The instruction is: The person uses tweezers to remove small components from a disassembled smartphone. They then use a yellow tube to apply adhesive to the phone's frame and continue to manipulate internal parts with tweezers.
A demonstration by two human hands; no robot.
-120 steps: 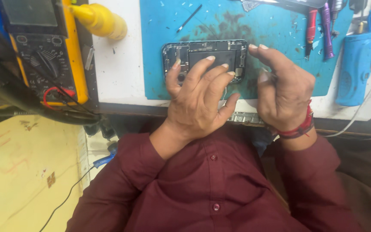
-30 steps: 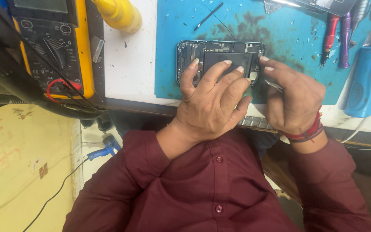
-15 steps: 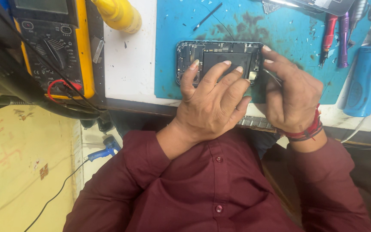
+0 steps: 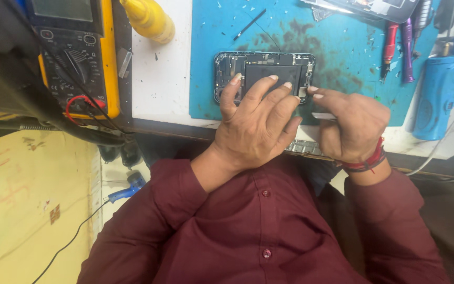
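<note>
Nearest us, our left hand (image 4: 256, 126) lies spread flat, its fingers pressing the opened smartphone (image 4: 264, 73) down onto the blue work mat (image 4: 342, 47) so it cannot slide. Just right of it, our right hand (image 4: 354, 126) pinches slim metal tweezers (image 4: 323, 115) toward the phone's edge. Beyond lie screwdrivers (image 4: 398, 50); far left, a yellow multimeter (image 4: 74, 58).

phone repair workbench, blue work mat (image 4: 342, 47), yellow multimeter (image 4: 74, 52), screwdrivers (image 4: 398, 44)

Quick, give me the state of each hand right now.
Left hand: open, fingers spread flat on the opened phone, pressing it to the blue mat.
Right hand: closed on a thin metal tool at the phone's right edge.
</note>
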